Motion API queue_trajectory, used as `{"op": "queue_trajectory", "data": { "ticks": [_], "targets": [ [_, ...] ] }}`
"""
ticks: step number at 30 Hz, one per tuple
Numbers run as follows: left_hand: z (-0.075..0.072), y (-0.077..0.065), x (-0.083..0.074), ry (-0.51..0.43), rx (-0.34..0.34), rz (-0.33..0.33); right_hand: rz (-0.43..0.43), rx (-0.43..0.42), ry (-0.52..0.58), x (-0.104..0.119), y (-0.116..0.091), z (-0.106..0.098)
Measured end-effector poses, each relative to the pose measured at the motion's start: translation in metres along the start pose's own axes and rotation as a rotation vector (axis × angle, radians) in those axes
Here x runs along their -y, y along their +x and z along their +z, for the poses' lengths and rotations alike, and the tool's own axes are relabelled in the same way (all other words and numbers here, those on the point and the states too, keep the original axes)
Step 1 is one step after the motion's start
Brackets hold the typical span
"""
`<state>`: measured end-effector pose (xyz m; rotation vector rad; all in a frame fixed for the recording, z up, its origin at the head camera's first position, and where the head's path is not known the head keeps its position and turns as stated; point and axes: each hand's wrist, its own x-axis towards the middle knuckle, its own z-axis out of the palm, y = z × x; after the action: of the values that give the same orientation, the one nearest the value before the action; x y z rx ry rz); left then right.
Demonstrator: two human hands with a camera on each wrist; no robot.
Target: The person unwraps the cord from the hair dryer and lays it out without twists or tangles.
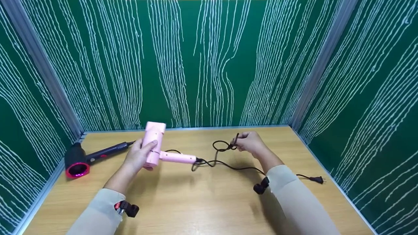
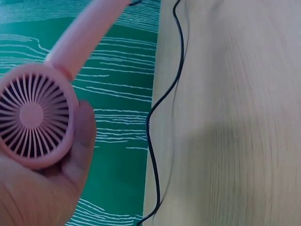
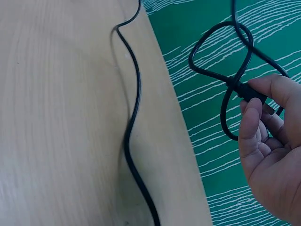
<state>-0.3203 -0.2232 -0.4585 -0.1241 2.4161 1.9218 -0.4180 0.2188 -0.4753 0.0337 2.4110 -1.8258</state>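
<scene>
My left hand (image 1: 134,157) grips a pink hair dryer (image 1: 178,158) around its barrel, holding it above the table with the handle pointing right. In the left wrist view its round slatted rear grille (image 2: 32,114) faces the camera, and the thumb lies along its side. My right hand (image 1: 252,143) pinches a black plug (image 3: 251,93) between thumb and fingers. A loop of black cord (image 3: 200,49) hangs beside that plug. Between the hands, black cords (image 1: 240,168) cross near the dryer's handle; which dryer the pinched plug belongs to, I cannot tell.
A dark hair dryer (image 1: 107,153) with a glowing pink-red ring lies at the table's left. Another black plug (image 1: 316,179) rests near the right edge of the wooden table (image 1: 196,205). Green walls with white lines (image 1: 209,65) enclose the back and sides.
</scene>
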Motion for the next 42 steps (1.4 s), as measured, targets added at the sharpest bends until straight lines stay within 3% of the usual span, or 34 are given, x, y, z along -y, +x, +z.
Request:
{"op": "queue_trajectory", "data": {
  "ticks": [7, 15, 21, 27, 35, 42],
  "targets": [
    [-0.005, -0.001, 0.004, 0.094, -0.226, 0.032, -0.008, -0.009, -0.004, 0.005, -0.006, -0.006],
    [-0.023, -0.002, 0.014, 0.033, -0.379, 0.088, -0.022, -0.005, -0.021, -0.002, -0.012, -0.022],
    [-0.048, -0.004, 0.027, -0.013, -0.41, 0.025, -0.013, 0.019, -0.041, -0.017, -0.019, -0.046],
    [-0.08, -0.015, 0.047, -0.052, -0.394, -0.059, 0.002, 0.05, -0.026, -0.032, -0.031, -0.078],
    [-0.121, -0.046, 0.071, -0.098, -0.42, -0.169, 0.049, 0.027, 0.075, -0.048, -0.045, -0.127],
    [-0.157, -0.079, 0.09, -0.02, -0.416, -0.267, 0.063, -0.048, 0.169, -0.058, -0.057, -0.168]
  ]
}}
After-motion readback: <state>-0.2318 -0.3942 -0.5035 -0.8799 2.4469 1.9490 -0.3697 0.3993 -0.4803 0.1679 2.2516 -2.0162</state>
